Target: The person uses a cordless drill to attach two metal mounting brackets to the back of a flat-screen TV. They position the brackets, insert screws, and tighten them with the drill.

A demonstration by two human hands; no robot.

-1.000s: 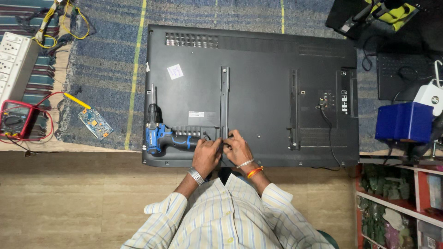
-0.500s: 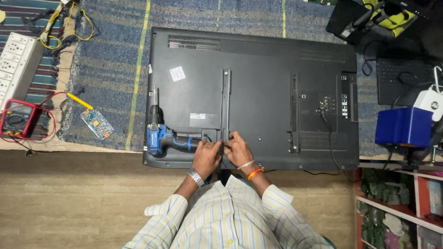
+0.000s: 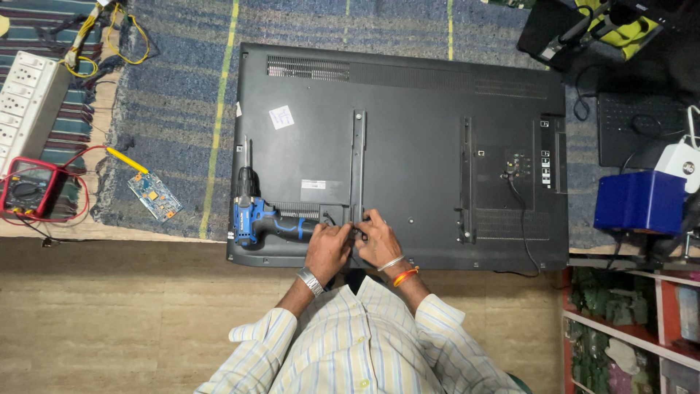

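Head view: your left hand [image 3: 327,248] and right hand [image 3: 376,241] pinch closed at the bracket [image 3: 357,175] foot (what they hold is hidden), so a slip could knock the drill [image 3: 251,215] off the TV [image 3: 423,146].

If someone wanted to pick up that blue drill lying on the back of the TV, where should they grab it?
Probably by the handle of the blue drill: it lies flat on the television back, handle pointing right toward the left hand. Come from above, fingers wrapping it; the bit points away up the panel.
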